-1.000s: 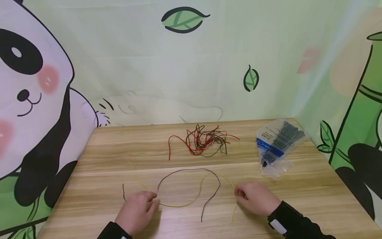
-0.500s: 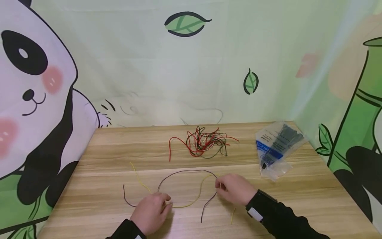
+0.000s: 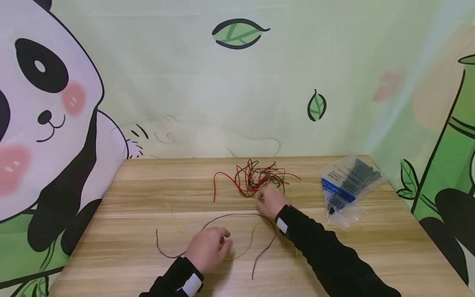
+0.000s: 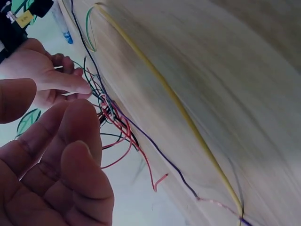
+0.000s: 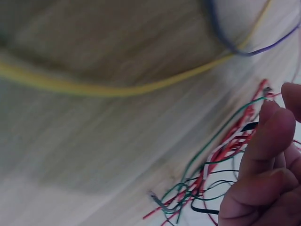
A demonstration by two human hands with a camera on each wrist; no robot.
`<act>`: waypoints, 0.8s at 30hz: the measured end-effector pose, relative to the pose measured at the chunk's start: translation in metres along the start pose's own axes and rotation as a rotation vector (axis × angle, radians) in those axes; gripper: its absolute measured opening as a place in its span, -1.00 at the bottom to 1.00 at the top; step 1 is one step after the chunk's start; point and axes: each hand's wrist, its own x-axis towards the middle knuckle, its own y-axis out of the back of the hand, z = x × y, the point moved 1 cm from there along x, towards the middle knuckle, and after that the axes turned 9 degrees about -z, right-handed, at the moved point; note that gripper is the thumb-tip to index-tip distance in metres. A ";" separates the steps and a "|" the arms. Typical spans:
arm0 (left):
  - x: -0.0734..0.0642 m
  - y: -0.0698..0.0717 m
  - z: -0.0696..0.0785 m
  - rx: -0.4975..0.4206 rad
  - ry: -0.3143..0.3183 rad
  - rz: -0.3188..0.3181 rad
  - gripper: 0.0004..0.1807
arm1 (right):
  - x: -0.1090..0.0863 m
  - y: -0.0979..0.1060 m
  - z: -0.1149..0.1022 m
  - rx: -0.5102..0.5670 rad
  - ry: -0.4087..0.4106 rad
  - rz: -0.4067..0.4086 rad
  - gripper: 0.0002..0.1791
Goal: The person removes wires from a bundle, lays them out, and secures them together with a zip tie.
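A purple wire (image 3: 239, 214) and a yellow wire (image 3: 252, 240) lie in loose, crossing curves on the wooden table. Over their left part is my left hand (image 3: 208, 249), fingers loosely bent with nothing between them; it covers part of both wires. In the left wrist view, a bare coppery stretch (image 4: 216, 202) shows on the purple wire close to the yellow one. My right hand (image 3: 271, 202) reaches to the near edge of a tangle of red, black, green and white wires (image 3: 256, 178). Its fingertips are right at a green wire (image 5: 221, 132), thumb and forefinger apart.
At the back right of the table (image 3: 137, 181) lies a clear plastic bag (image 3: 350, 185) with a blue band and dark strips inside. A printed cloth backdrop (image 3: 185, 82) with a panda and leaves rises behind the table's far edge.
My right hand has left the yellow wire's right side and moved left and away to the wire tangle. My left hand has shifted right, off the left crossing of the wires.
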 end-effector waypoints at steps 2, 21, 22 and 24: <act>0.003 -0.002 -0.001 -0.012 0.003 0.005 -0.88 | 0.006 -0.002 0.001 0.002 -0.029 0.001 -0.78; 0.004 -0.015 -0.005 -0.074 0.047 0.011 -0.90 | 0.034 -0.018 -0.020 -0.008 -0.077 -0.063 -0.80; 0.004 -0.015 -0.006 -0.076 0.049 0.010 -0.90 | 0.035 -0.018 -0.021 -0.018 -0.072 -0.064 -0.85; 0.003 -0.015 -0.007 -0.084 0.053 0.002 -0.89 | 0.034 -0.016 -0.023 -0.025 -0.054 -0.069 -0.92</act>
